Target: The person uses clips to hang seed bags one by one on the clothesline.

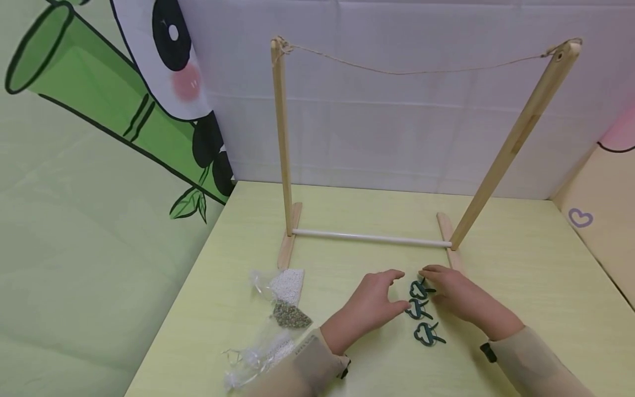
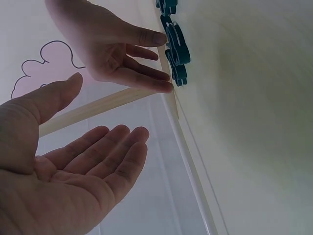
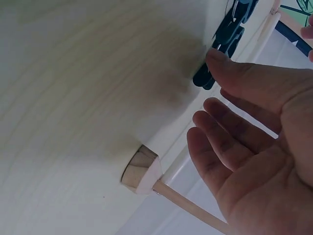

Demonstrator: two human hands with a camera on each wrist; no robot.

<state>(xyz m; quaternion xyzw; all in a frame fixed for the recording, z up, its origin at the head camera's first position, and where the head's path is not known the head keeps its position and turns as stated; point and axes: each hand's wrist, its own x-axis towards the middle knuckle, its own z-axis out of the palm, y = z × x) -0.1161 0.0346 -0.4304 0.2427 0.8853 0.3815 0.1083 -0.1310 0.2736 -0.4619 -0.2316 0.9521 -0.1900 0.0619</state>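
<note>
— What's on the yellow table (image 1: 367,209)?
— Green clips (image 1: 418,309), between left hand (image 1: 369,300) and right hand (image 1: 461,295), both relaxed and holding nothing; white cloth (image 1: 387,132) hangs behind
— Left wrist view?
— It shows the left palm (image 2: 73,193), hidden from the head view

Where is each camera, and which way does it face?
Head: worn there, facing forward and down at left hand, right hand, sleeves, green clips.
Left wrist: worn there, facing past the palm toward clips; both hands show.
Right wrist: worn there, facing clips and table; right hand, left fingertips show.
Wrist views share the clips.
</note>
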